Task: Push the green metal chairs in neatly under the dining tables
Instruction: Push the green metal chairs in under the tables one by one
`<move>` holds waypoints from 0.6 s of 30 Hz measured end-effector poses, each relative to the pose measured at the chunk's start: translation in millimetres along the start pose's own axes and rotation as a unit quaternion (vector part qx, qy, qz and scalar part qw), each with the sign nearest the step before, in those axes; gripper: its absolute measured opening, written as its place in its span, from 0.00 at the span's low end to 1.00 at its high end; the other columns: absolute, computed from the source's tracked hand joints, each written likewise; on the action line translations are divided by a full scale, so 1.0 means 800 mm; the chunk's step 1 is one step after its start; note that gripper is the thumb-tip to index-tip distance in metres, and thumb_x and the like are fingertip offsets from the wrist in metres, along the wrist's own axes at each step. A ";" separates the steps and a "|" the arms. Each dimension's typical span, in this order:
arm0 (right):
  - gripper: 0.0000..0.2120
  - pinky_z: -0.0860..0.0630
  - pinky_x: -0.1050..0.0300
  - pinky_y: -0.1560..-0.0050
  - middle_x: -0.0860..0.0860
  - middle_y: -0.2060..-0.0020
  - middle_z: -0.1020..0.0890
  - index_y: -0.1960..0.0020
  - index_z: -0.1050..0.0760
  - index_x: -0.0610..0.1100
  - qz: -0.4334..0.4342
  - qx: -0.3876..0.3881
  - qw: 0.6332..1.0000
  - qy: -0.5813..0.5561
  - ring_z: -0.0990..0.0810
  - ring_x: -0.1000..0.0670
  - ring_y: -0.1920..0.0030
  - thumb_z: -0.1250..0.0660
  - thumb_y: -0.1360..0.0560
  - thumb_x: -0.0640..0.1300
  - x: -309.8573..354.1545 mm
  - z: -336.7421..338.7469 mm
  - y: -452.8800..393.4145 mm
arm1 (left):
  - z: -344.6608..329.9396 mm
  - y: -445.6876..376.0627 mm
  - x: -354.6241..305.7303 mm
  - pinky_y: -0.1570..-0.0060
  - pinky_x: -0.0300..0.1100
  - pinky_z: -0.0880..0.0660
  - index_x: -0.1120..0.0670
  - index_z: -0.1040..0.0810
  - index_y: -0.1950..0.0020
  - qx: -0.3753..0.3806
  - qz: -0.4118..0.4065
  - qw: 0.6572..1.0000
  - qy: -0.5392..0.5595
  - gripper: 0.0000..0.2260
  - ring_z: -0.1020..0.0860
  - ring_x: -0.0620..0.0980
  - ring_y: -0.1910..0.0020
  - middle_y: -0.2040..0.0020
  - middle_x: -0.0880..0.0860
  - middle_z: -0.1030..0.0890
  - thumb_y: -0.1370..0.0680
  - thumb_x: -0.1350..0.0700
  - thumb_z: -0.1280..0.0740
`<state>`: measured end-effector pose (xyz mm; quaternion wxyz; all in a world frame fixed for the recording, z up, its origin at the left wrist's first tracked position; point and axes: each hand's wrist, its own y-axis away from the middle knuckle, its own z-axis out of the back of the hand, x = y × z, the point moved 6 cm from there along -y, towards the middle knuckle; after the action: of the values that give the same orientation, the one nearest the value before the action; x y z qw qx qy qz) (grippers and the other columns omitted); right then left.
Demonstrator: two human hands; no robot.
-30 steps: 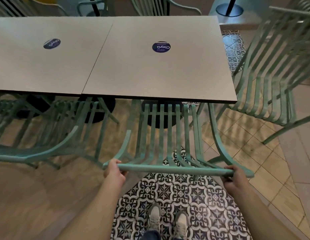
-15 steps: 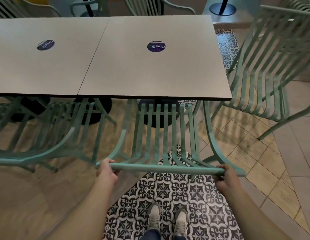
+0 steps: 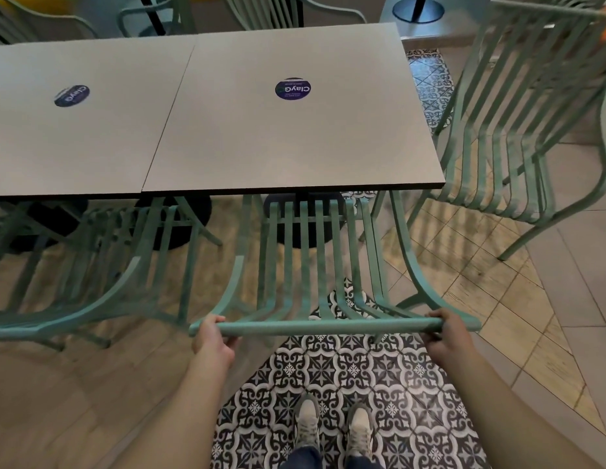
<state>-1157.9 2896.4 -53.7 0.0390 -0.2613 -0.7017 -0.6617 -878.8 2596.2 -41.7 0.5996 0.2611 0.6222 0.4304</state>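
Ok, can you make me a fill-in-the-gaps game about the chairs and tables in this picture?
1. Both hands, the left hand and the right hand, hold the top bar of the ____ chair.
2. Each table has a round ____ sticker on top.
3. The shoes stand on black and ____ patterned floor tiles.
4. The chair on the right stands ____ the table, not under it.

Missing words: green; blue; white; beside

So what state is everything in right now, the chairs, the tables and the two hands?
Middle chair: seat partly under the right table, back rail gripped at both ends.
Left hand: fingers curled round the rail.
Right hand: fingers curled round the rail.
Left chair: partly tucked under.
Right chair: standing out beside the table, angled.
Right table: bare but for a round sticker.
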 end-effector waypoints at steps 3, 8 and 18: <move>0.05 0.21 0.52 0.49 0.41 0.51 0.28 0.52 0.33 0.40 0.003 -0.001 1.000 0.003 0.23 0.46 0.51 0.37 0.24 0.36 0.002 0.001 -0.004 | -0.001 -0.003 0.000 0.50 0.48 0.24 0.61 0.31 0.45 0.009 0.005 1.000 -0.004 0.10 0.25 0.58 0.48 0.49 0.60 0.26 0.26 0.64 0.36; 0.05 0.21 0.48 0.44 0.41 0.49 0.26 0.51 0.31 0.40 0.016 0.017 0.999 0.033 0.21 0.44 0.48 0.36 0.23 0.40 0.002 0.002 -0.004 | 0.006 -0.016 0.002 0.47 0.52 0.22 0.60 0.30 0.44 0.045 -0.003 0.999 -0.030 0.11 0.22 0.59 0.51 0.49 0.60 0.24 0.24 0.59 0.34; 0.31 0.34 0.38 0.32 0.41 0.31 0.31 0.25 0.40 0.44 0.287 -0.081 0.908 0.294 0.31 0.40 0.32 0.34 0.23 0.52 0.067 0.035 0.030 | -0.008 0.018 -0.100 0.46 0.48 0.28 0.58 0.25 0.34 0.053 -0.350 0.819 -0.452 0.20 0.24 0.55 0.44 0.39 0.58 0.22 0.24 0.52 0.31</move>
<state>-1186.1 2939.3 -13.5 0.4103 -0.2477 -0.4972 -0.7232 -876.3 2534.8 11.5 0.9089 0.2220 0.3528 -0.0083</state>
